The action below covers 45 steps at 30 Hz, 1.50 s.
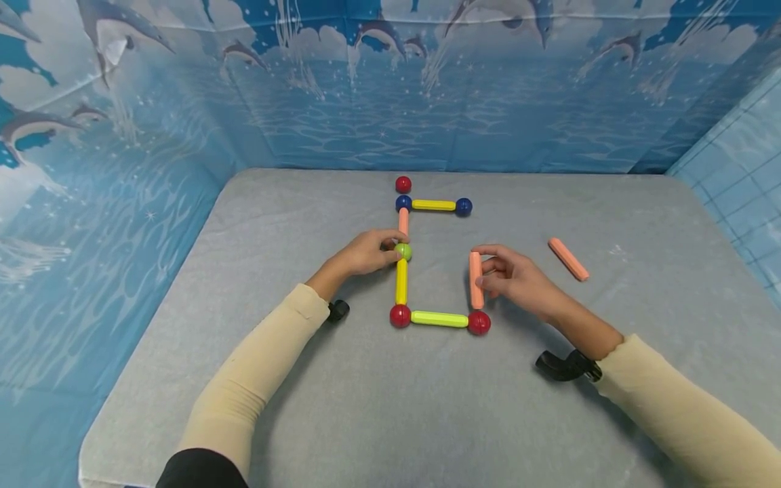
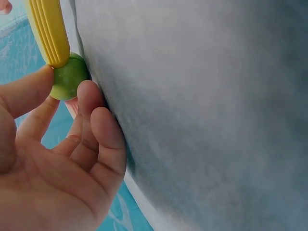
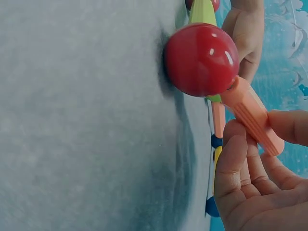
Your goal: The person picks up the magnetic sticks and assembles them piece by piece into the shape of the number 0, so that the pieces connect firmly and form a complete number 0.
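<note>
My left hand (image 1: 369, 253) pinches a green ball (image 2: 70, 79) between thumb and fingers. A yellow stick (image 1: 401, 281) and an orange stick (image 1: 403, 221) join that ball on opposite sides. Between the thumb and fingertips of my right hand (image 1: 518, 279) is a second orange stick (image 3: 255, 118). In the right wrist view its far end meets a red ball (image 3: 202, 60), and the stick slants up off the table. A yellow-green stick (image 1: 439, 318) links this red ball to another red ball (image 1: 400, 316) at the foot of the yellow stick.
At the far end of the joined row, a blue ball (image 1: 403, 202) carries a yellow stick (image 1: 434, 205) leading to another blue ball (image 1: 464, 207). A separate red ball (image 1: 403, 184) sits just behind. One loose orange stick (image 1: 568, 259) lies right of my right hand on the grey table (image 1: 390, 413).
</note>
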Motion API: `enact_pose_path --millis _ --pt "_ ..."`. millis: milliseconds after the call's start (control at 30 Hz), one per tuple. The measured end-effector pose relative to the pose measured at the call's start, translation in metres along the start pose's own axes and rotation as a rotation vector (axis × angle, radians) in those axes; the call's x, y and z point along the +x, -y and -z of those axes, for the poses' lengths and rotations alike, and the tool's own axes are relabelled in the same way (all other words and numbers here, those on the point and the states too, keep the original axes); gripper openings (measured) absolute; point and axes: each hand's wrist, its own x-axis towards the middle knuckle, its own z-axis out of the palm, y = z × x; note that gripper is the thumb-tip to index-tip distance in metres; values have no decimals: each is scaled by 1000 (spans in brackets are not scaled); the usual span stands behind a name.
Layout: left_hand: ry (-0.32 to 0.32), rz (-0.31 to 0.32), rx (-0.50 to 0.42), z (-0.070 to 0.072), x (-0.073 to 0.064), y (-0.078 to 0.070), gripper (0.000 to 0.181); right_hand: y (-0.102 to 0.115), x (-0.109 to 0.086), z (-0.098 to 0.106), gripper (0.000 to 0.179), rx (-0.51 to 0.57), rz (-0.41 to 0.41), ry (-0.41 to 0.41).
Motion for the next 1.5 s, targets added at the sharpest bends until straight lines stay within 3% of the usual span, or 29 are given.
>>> enact_pose_path --millis 333,500,600,700,833,1000,1133,1233,1300,1400,1500 --pt "8 2 -8 3 1 -2 38 -1 1 1 57 10 -20 18" --pt "48 63 -26 10 2 -6 36 -1 0 0 56 13 -26 28" --pt "36 97 -12 19 8 -11 33 -2 1 0 55 12 -26 29" --pt "-40 94 11 29 20 -16 32 -2 1 0 54 2 -19 30" --pt "-200 59 64 40 43 -16 33 -4 0 1 54 -4 -13 36" --pt "-332 39 268 46 71 -11 37 -6 0 1 53 -2 -11 50" --pt "-310 -10 357 44 89 -12 47 -9 -3 3 54 -12 -10 48" --pt "-241 -26 325 42 98 -15 57 -11 -6 4 54 -10 -12 44" --pt "-184 -19 353 43 100 -16 63 -12 -6 4 55 -10 -11 45" --pt "-136 13 506 46 99 -16 69 -12 -4 3 55 -6 -12 55" --pt "-161 25 655 52 96 -13 68 -11 -1 2 55 -7 -14 59"
